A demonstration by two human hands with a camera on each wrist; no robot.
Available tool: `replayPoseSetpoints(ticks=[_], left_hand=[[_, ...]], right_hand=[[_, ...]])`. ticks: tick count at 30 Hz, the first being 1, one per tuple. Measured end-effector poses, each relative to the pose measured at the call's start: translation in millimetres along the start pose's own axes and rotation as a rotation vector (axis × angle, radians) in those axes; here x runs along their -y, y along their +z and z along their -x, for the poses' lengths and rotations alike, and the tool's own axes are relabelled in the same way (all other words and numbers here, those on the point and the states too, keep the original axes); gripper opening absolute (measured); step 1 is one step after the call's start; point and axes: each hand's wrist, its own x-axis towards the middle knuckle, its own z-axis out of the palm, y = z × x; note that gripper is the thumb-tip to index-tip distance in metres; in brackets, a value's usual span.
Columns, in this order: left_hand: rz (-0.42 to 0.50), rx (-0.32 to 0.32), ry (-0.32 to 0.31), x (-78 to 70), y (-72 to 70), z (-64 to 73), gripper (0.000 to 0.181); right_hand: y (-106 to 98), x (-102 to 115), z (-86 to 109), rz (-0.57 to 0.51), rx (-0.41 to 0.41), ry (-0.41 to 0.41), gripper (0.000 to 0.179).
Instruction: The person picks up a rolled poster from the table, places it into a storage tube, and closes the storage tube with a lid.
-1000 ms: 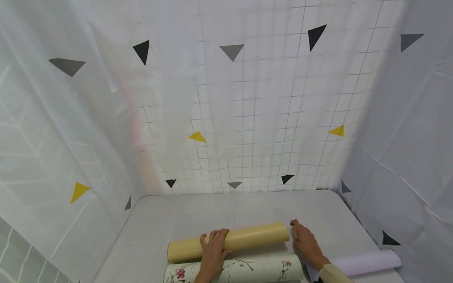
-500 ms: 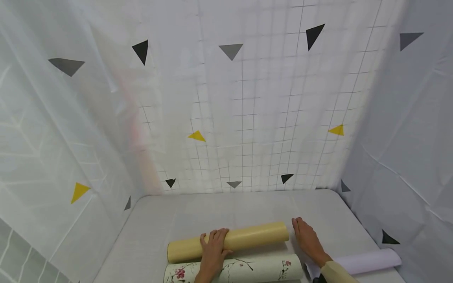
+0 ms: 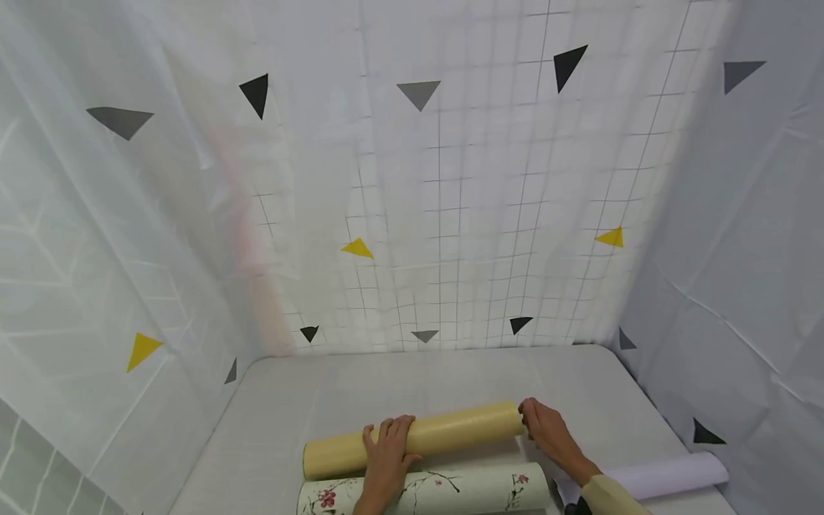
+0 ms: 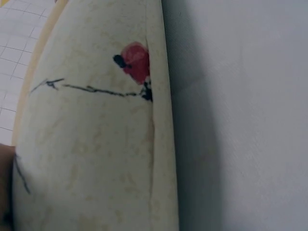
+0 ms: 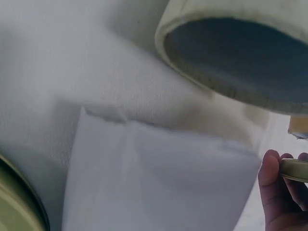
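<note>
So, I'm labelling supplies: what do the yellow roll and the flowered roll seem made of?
Yellow roll: perhaps vinyl or coated paper, satiny; soft highlights run along it. Flowered roll: probably paper, possibly vinyl, mostly matte; no strong highlights, and a thin overlapping edge.

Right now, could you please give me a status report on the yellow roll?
Left hand holding yellow roll from above. Right hand near roll's right end, pinching small tan item. Floral roll close on near side; no obstruction seen.

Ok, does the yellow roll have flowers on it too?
No, the side of the yellow roll that shows is plain; the pink flowers are on the pale roll next to it.
</note>
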Motion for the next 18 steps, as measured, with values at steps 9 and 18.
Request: replayPoseSetpoints(ticks=[9, 18], left_hand=[[0.02, 0.018, 0.024, 0.7, -0.5, 0.3, 0.068], [0.033, 0.045, 0.016, -0.6, -3.9, 1.4, 0.067]], right_hand=[[3.4, 5.5, 5.0, -0.063, 0.011, 0.017, 0.048], [6.9, 7.8, 3.7, -0.076, 0.05, 0.018, 0.044]])
